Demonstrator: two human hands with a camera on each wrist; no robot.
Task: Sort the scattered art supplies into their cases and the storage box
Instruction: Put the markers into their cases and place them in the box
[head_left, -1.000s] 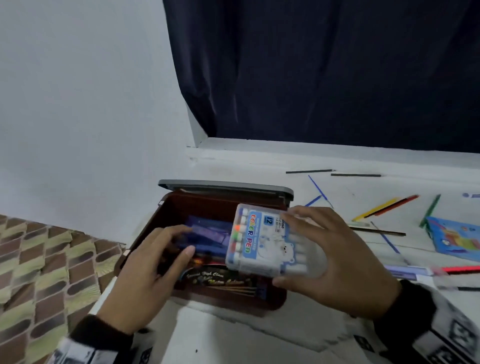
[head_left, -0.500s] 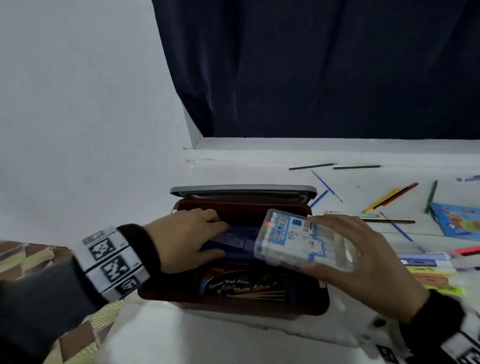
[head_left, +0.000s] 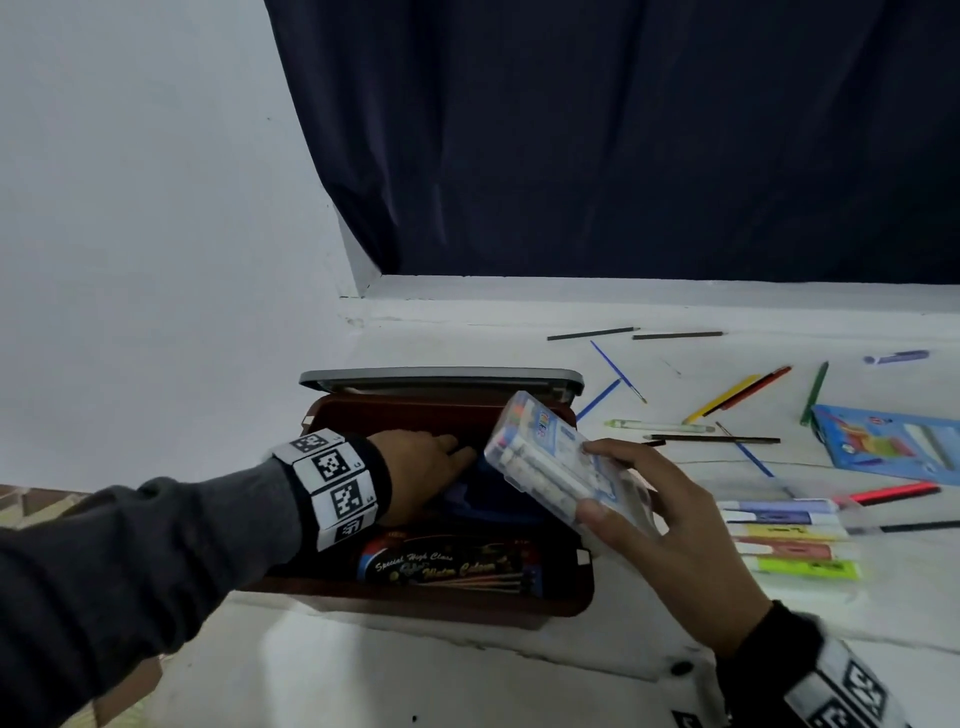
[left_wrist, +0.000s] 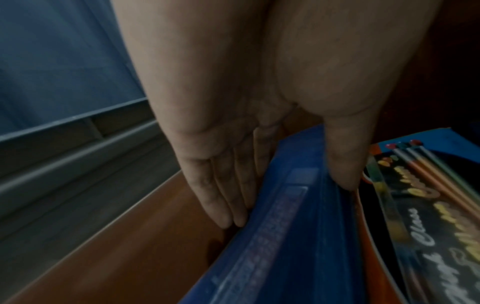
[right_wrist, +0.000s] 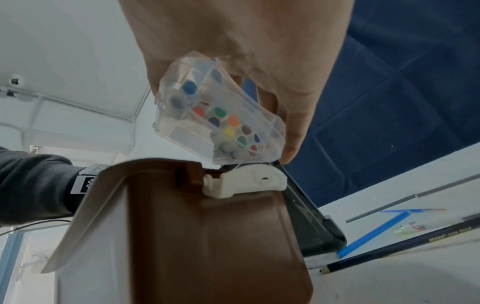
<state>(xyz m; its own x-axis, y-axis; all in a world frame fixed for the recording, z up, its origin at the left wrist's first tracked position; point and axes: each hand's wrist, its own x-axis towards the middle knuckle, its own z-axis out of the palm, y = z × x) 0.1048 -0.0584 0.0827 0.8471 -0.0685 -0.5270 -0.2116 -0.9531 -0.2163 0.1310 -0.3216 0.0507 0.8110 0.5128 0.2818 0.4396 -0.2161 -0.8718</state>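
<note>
A brown storage box (head_left: 415, 605) stands open on the white surface, its grey lid (head_left: 441, 376) raised at the back. My left hand (head_left: 447, 457) reaches inside and pinches a blue case (left_wrist: 285, 246) standing on edge, fingers on its far side and thumb on the near side. A dark watercolour pack (head_left: 447, 566) lies beside the blue case in the box. My right hand (head_left: 597, 480) grips a clear colour pen case (head_left: 545, 457), tilted steeply over the box's right end. From the right wrist, the pens' coloured caps show through the pen case (right_wrist: 218, 123) above the box's white latch (right_wrist: 244, 181).
Loose pencils (head_left: 737, 395), thin brushes (head_left: 618, 371) and a pen lie scattered on the white surface to the right. A blue crayon box (head_left: 893, 447) and a row of markers (head_left: 789, 540) lie further right. A wall stands at left, a dark curtain behind.
My right hand has tipped the pen case from nearly flat to steeply on edge over the box's right end. My left hand has pushed deeper into the box against the blue case.
</note>
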